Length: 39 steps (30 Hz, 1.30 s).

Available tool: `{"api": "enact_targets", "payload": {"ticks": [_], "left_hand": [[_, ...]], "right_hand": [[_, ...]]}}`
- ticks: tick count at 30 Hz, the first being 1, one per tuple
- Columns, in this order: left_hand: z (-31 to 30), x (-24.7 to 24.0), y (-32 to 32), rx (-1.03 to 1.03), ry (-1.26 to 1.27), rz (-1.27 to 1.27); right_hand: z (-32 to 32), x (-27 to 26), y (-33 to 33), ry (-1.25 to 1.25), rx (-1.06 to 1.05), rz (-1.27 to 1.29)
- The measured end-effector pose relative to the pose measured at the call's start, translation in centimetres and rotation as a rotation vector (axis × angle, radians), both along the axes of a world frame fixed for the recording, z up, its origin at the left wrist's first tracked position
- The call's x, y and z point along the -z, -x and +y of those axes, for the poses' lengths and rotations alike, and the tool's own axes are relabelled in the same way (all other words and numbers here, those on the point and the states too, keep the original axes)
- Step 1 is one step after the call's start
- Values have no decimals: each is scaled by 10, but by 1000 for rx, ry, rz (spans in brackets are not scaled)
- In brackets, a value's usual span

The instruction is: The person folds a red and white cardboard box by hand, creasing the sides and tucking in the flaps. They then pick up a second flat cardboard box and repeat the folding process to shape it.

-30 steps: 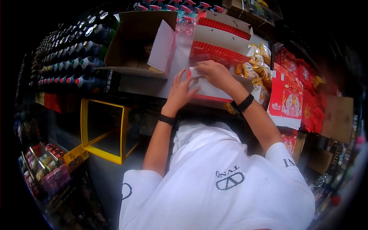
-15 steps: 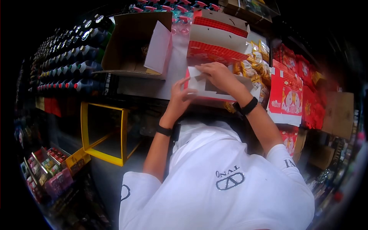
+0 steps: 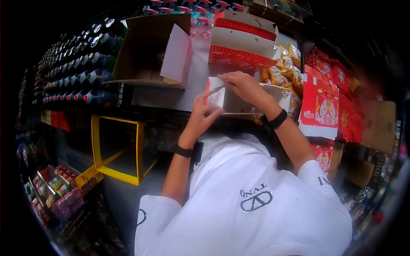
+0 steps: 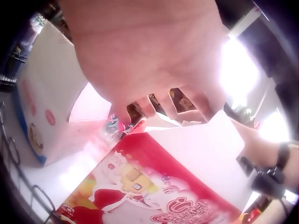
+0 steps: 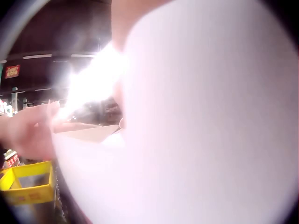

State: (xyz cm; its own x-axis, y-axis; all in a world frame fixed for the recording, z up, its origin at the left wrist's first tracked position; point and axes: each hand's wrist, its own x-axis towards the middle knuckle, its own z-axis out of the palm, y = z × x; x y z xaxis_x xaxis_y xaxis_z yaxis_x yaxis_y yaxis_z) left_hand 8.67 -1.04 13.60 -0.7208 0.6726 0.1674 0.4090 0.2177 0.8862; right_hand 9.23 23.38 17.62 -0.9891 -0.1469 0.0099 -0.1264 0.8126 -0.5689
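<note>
A printed red-and-white cardboard box [image 3: 217, 97] with its top open lies on the counter before the person. Its red printed face [image 4: 140, 182] and a raised white flap show in the left wrist view. The left hand [image 3: 202, 116] is at the box's left end, its fingers spread and fairly straight, touching the edge. The right hand [image 3: 247, 88] holds the far edge near the left corner, fingers over the rim and thumb inward. In the right wrist view, a large white flap [image 5: 210, 116] hides most of that hand.
An open brown carton [image 3: 145, 47] stands at the back left. Behind the work are more red boxes [image 3: 241, 55]. Golden snack packets [image 3: 279, 72] and flat red printed cardboard [image 3: 320, 102] lie to the right. A yellow frame [image 3: 139, 153] stands at lower left, near rows of dark bottles [image 3: 87, 77].
The box has tipped so its white inside shows more and its red front less. The left hand has shifted slightly down, its fingers opening out; the right hand stays at the far edge.
</note>
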Motion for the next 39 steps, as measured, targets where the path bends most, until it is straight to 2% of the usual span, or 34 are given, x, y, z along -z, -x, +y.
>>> {"api": "enact_targets", "payload": {"ticks": [2,5,8,12,15,16,19,22,26,28,31,35,37,39], "left_hand": [[5,-6,3,36,52,32],[9,-14,11,87,203,71],[9,-32,23,107,268,86],[2,-34,28,23,180,-5],[-4,-20,29,-57,110,-78],[-5,-15,28,-91,88,-104],[-5,-8,21,-153,-39,-104],[-3,-11,8,-186,-64,-213],[-9,6,3,32,-91,-107],[-8,20,-1,26,-67,-148],[1,33,-8,-46,42,-84],[11,34,-13,-162,154,-45],[12,30,-8,-132,193,-15],[11,33,-1,-86,197,3]], "right_hand": [[-2,-1,-1,1,12,-36],[0,13,-2,-4,26,92],[-8,4,-6,-98,61,398],[-28,-36,-46,69,-6,232],[-34,-16,-64,25,73,10],[-35,-11,-66,52,132,68],[-33,-2,-61,28,282,-119],[-31,21,-52,-110,296,-86],[-34,39,-41,-202,332,-204],[-37,45,-37,-213,363,-263],[-39,49,-35,-136,393,-293],[-33,52,-40,116,331,-197],[-28,51,-44,227,286,-160],[-24,47,-51,169,282,-118]]}}
